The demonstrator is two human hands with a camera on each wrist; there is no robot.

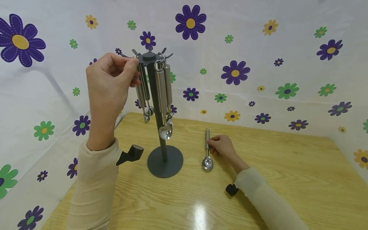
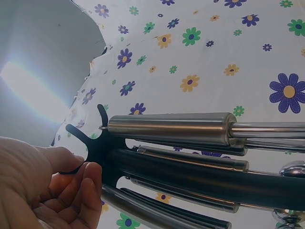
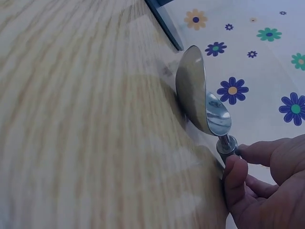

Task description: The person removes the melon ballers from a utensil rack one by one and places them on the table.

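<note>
A dark grey utensil stand point(image 1: 154, 95) rises from a round base, with hooks around its top. My left hand point(image 1: 110, 78) pinches one of those hooks between thumb and fingers, as the left wrist view point(image 2: 66, 186) also shows. Several steel utensils hang from the other hooks, among them a scoop point(image 1: 165, 131) at the front. On the table lies an ice cream scoop point(image 1: 207, 162), its handle pointing to the back. My right hand point(image 1: 222, 145) pinches that handle from the right. In the right wrist view, the scoop's bowl point(image 3: 190, 90) sits very close to the tabletop.
The wooden table point(image 1: 276, 179) stretches to the right and toward me. Behind and to the left hangs a white cloth point(image 1: 258, 105) printed with flowers. The stand's round base point(image 1: 165, 166) is to the left of the lying scoop.
</note>
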